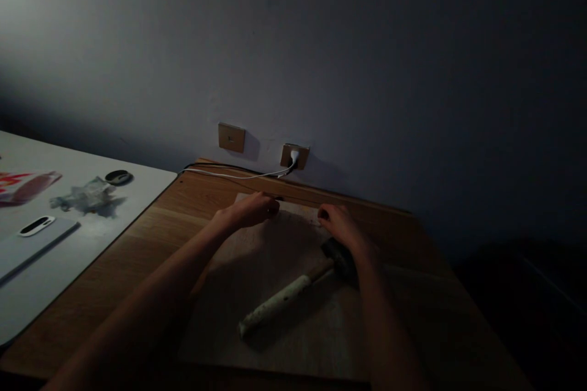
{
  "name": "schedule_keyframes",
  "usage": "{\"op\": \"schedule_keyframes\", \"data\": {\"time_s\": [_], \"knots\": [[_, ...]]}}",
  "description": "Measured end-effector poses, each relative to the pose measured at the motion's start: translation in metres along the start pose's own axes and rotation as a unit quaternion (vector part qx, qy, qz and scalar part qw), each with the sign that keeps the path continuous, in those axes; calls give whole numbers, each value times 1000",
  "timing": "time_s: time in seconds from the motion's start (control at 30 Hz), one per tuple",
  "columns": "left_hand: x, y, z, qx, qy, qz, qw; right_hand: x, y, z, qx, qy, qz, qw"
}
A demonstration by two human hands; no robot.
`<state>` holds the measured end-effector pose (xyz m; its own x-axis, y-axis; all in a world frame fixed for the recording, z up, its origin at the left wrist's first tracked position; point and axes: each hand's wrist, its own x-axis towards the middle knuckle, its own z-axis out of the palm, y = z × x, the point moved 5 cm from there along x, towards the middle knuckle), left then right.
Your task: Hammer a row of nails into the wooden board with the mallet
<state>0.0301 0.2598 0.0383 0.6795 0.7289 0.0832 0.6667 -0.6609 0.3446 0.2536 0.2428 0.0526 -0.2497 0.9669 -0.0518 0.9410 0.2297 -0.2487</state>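
A pale wooden board (220, 317) lies flat on the brown wooden table. Across it rests a hammer with a dark head (345, 261) and a worn, whitish handle (275, 304) that points to the near left. My left hand (259, 209) is at the board's far left part, its fingers curled together. Over the far right part of the board, my right hand (338, 221) is also closed, thumb against fingers. Dim light hides whatever may be between the fingers of either hand. My right forearm passes just beside the hammer head and partly covers it.
On the white table (151, 186) at left lie a crumpled clear plastic wrapper (94, 195), a dark round object (118, 178), a red-and-white packet (27, 188) and a grey-white flat case (32, 250). Behind, a white plug (294, 156) with a cable sits in a wall socket.
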Motion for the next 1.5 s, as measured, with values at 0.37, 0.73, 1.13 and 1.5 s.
{"op": "schedule_keyframes", "data": {"time_s": [0.37,0.73,1.13,1.5], "knots": [[1,-2,4,34,1,6,999,4,-13,8,23,-6,-16,1000],[4,2,-1,49,56,-42,996,8,-24,10,18,32,-41,998],[10,11,16,-17,42,37,998,15,-33,31,70,27,-57,996],[10,24,18,66,36,-72,995,16,-38,33,75,57,-59,994]]}}
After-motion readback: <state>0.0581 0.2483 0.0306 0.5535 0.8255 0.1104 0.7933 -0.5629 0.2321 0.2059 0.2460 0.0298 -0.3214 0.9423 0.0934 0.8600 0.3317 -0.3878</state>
